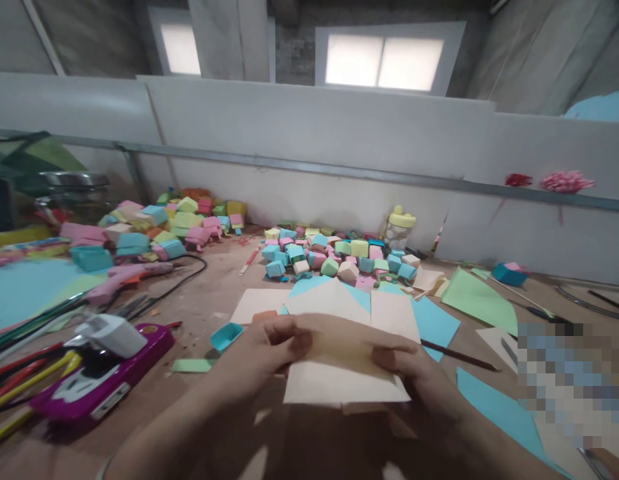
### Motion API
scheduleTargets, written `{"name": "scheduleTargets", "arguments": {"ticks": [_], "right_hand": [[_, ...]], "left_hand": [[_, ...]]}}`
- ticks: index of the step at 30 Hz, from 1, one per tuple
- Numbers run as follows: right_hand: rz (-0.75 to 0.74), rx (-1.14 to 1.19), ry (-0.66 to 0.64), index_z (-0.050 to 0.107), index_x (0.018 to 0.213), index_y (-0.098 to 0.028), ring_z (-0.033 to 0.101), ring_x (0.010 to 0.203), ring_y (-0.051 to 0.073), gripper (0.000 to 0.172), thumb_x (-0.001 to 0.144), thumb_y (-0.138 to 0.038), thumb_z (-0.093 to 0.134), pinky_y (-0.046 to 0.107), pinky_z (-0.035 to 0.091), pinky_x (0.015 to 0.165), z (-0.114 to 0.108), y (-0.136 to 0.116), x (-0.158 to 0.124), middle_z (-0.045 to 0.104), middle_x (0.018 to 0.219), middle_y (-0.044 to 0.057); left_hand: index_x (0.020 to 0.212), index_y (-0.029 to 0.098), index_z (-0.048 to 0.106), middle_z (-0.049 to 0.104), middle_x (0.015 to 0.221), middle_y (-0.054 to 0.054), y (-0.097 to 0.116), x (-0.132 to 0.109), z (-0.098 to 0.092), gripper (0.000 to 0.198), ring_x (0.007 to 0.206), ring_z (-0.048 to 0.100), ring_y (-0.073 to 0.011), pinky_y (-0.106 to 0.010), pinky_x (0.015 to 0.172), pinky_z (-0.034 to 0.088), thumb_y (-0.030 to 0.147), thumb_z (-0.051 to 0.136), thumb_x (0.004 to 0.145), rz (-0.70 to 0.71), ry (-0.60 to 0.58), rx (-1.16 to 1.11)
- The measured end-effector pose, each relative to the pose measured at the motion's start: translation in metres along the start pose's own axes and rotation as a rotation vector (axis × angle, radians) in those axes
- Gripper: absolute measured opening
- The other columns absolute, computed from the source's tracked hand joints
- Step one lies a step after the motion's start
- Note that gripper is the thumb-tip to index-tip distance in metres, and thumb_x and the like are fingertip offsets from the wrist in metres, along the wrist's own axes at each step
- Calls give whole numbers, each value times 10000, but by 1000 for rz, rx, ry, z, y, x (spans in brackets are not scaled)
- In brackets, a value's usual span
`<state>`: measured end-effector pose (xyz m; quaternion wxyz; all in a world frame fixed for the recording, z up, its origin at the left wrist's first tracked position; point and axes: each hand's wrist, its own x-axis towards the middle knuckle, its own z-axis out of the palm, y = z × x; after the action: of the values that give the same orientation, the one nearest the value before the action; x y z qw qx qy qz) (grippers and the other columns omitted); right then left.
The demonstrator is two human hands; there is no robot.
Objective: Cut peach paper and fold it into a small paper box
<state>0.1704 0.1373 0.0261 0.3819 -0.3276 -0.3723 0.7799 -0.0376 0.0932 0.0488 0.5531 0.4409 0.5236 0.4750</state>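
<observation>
A cream sheet of paper [347, 383] is held between my two hands, bent over so its upper part curves toward me. My left hand [282, 341] pinches its left side between thumb and fingers. On the right side, my right hand [402, 360] grips it the same way. Flat on the table behind it lie more cream paper [394, 310] and blue paper [436, 325]. A small blue folded paper box [226, 337] sits beside my left hand. Close to my right hand lies a dark pencil-like stick [462, 355].
Piles of small coloured paper boxes [339, 253] stand along the back wall. At the left are a purple power strip [107, 393] with a white plug, a pink glue gun [119, 280] and cables. A clear jar with a yellow lid [400, 227] stands behind; green paper [482, 300] lies right.
</observation>
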Motion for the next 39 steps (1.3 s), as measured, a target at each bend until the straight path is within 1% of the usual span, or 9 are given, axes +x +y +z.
{"name": "scheduleTargets", "arguments": {"ticks": [4,8,13,18,21,26,30,36,39], "right_hand": [[47,59,15,697,737,-174,278,297,-10,198,548,-153,751,111,135,291,0,0,1,488,426,-75],[81,111,-6,652,682,-186,273,312,-4,166,547,-171,749,115,172,312,0,-4,3,382,395,-99],[38,146,12,624,704,-176,258,336,-19,204,556,-215,761,104,240,354,-10,-5,8,345,428,-119],[27,63,28,594,746,-188,270,357,-21,167,621,-219,700,108,227,367,-12,-3,6,454,522,-84],[8,-62,25,586,766,-201,314,380,9,123,661,-225,644,126,221,375,-8,-3,3,413,515,-83],[-221,-456,8,671,929,-208,569,812,171,313,808,-482,578,269,437,637,-7,-14,-1,618,902,50],[-535,-845,39,629,1158,-279,369,1249,230,593,612,-423,808,310,290,995,-9,-25,-4,499,1318,21],[-676,-1200,121,663,869,-248,571,840,152,144,851,-360,574,279,406,749,-6,-24,-6,662,891,-7],[-651,-1185,179,627,723,-238,535,695,135,180,850,-346,558,262,390,654,-7,-25,-5,613,706,-28]], "left_hand": [[834,210,664,595,740,14,-1,2,-1,238,751,611,-150,-229,658,460,369,691,660,-46,-6,-50],[811,212,650,612,790,-6,2,2,-5,143,717,627,-163,-274,649,492,251,561,705,-9,-52,64],[1009,326,681,554,1248,23,3,-5,-10,453,1186,504,-222,-332,975,403,91,546,646,318,-100,455],[1225,413,543,532,1355,61,-4,-7,-7,704,1327,365,-230,-366,1104,250,338,839,591,623,-16,694],[1014,345,672,707,1054,47,-6,-2,-6,271,1074,580,-197,-356,1000,355,363,711,746,731,100,736],[767,246,716,722,775,4,-2,1,-8,162,756,637,-175,-307,720,442,279,569,824,645,278,765],[770,259,733,728,781,16,-3,0,-6,169,755,647,-171,-284,703,445,303,573,807,543,276,764],[756,289,734,733,768,51,-4,-1,0,169,726,643,-153,-252,691,442,341,575,777,415,212,722],[743,284,735,727,754,45,0,-2,1,170,724,631,-161,-259,696,439,357,582,753,322,204,680]]}}
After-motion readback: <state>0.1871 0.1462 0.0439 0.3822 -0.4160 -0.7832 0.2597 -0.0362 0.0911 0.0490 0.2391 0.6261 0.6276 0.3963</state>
